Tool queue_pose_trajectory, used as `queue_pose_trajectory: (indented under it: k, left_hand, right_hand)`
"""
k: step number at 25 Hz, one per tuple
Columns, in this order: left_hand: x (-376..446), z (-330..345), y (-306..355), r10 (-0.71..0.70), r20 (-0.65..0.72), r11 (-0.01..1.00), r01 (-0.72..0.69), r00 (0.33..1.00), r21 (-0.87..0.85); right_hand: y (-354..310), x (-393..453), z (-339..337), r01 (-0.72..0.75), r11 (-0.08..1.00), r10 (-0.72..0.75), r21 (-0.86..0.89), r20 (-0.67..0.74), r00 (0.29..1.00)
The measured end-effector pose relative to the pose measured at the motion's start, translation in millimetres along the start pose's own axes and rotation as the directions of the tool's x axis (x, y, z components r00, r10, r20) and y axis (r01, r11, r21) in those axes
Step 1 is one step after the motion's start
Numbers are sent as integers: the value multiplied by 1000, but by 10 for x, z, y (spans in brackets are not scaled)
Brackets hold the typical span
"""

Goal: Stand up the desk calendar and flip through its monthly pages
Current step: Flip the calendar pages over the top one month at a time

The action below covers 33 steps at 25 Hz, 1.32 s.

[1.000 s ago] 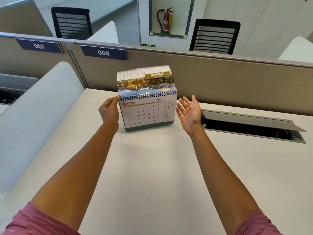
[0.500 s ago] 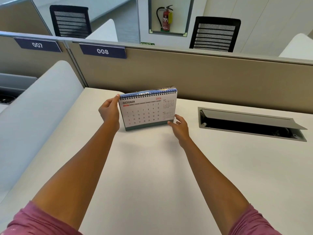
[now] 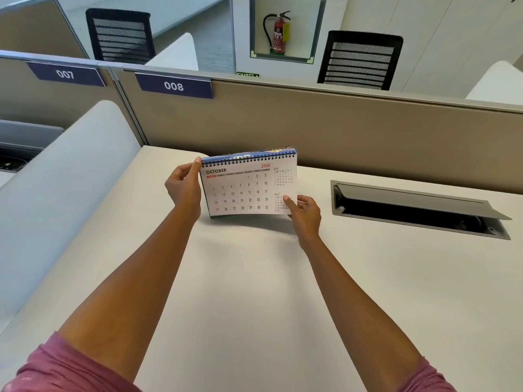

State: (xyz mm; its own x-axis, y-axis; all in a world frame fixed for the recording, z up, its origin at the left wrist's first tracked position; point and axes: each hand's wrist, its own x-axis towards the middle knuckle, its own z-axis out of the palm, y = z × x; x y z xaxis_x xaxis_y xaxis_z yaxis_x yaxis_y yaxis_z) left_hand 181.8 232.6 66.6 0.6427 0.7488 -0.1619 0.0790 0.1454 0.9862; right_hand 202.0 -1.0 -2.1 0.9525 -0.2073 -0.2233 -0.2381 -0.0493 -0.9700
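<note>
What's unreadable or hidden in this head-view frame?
- Calendar back and stand: hidden behind the October page.
- Left hand fingers: behind the calendar's edge.
- Small side month grids: digits too small.
- Desk cable box contents: dark, shaded by its lid.
- Fire extinguisher label: too small.

1. A pale desk [image 3: 254, 292] fills the foreground.
2. An open cable hatch [image 3: 418, 207] is set into it on the right, its lid tilted up.
3. A beige partition [image 3: 368, 131] backs the desk, bearing plates 007 [image 3: 65, 74] and 008 [image 3: 173, 86].
4. A rounded grey divider [image 3: 65, 176] stands left.
5. Beyond: two black mesh chairs [image 3: 359, 62] and a red fire extinguisher [image 3: 278, 32] in a wall niche.
</note>
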Motion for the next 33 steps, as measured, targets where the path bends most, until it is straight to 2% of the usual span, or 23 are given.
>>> queue_pose_trajectory:
  k: [6, 9, 11, 14, 18, 21, 27, 33]
  left_hand:
    - [-41, 2, -5, -42, 12, 997, 43, 999, -69]
    - [-46, -5, 5, -62, 12, 995, 63, 998, -78]
    - [-55, 1, 31, -81, 15, 993, 82, 997, -89]
    - [-47, -11, 86, -119, 15, 986, 120, 993, -118]
    - [-8, -56, 128, -138, 59, 977, 146, 989, -153]
    - [-40, -55, 120, -120, 72, 977, 130, 990, -169]
    - [-104, -17, 130, -95, 62, 978, 104, 994, -180]
    - [-65, 25, 90, 17, 64, 998, -14, 998, -55]
  right_hand:
    - [-181, 20, -43, 62, 997, -70, 48, 167, 983]
    - [-293, 22, -74, 17, 998, -33, 68, 239, 971]
    - [-377, 0, -111, -63, 994, 32, 91, 309, 951]
    - [-548, -9, -197, -175, 977, 102, 125, 447, 889]
    - [-871, 9, -320, -331, 894, 76, 303, 624, 777]
    - [-1105, 36, -320, -403, 842, 30, 360, 714, 700]
    - [-1386, 99, -93, -274, 896, -39, 348, 678, 734]
    - [-1447, 229, 41, -206, 923, -44, 326, 620, 783]
